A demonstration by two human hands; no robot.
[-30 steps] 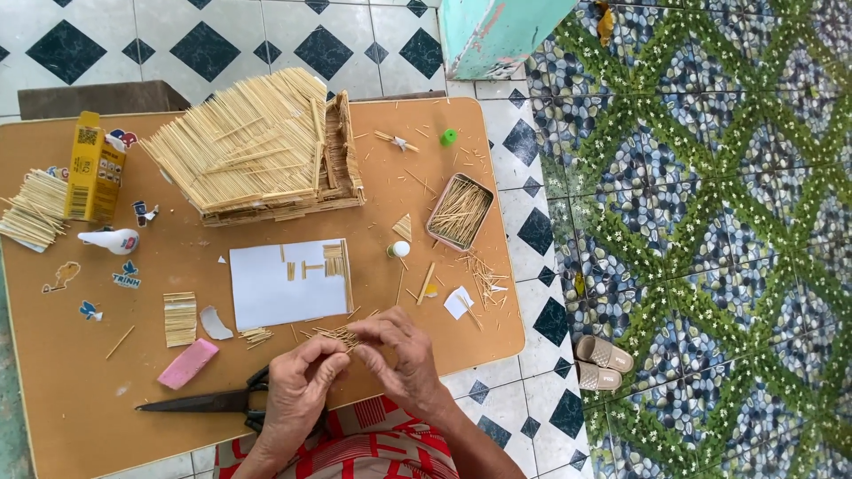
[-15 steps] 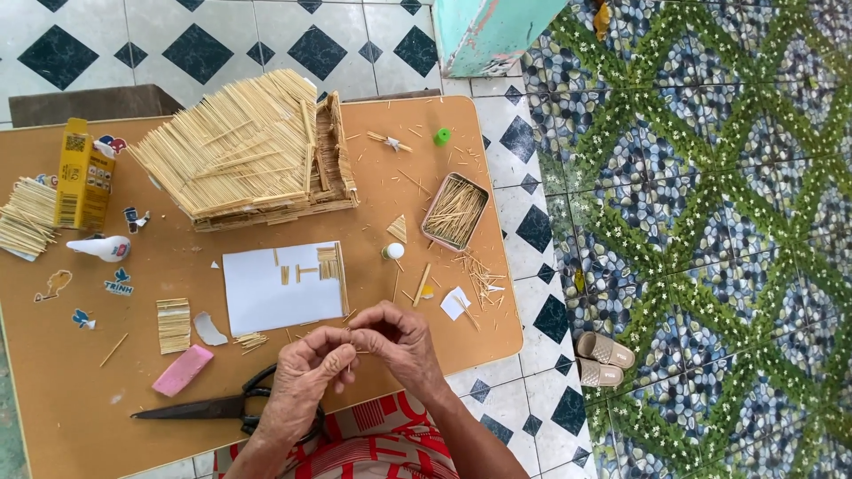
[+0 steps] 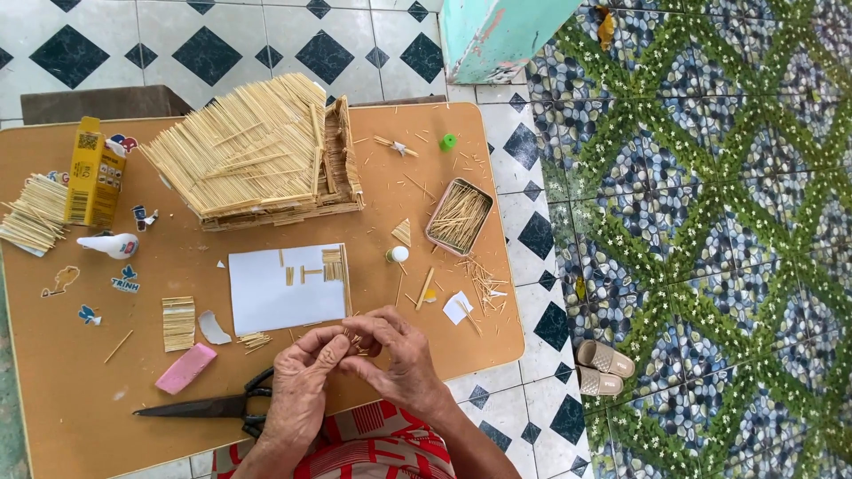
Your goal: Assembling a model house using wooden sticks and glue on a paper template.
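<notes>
Both hands, left hand (image 3: 302, 377) and right hand (image 3: 399, 355), pinch small sticks (image 3: 353, 337) together just below white paper (image 3: 284, 288); aligning step, next needs steady placement.

Low brown table (image 3: 53, 399), white floor tiles with dark diamonds (image 3: 222, 44), pebble mosaic floor (image 3: 710, 222), turquoise furniture corner (image 3: 497, 35), daylight.

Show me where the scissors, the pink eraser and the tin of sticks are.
scissors (image 3: 191, 407): head view, on the dark blades.
pink eraser (image 3: 185, 368): head view, on its top face.
tin of sticks (image 3: 459, 216): head view, on the sticks inside.
</notes>
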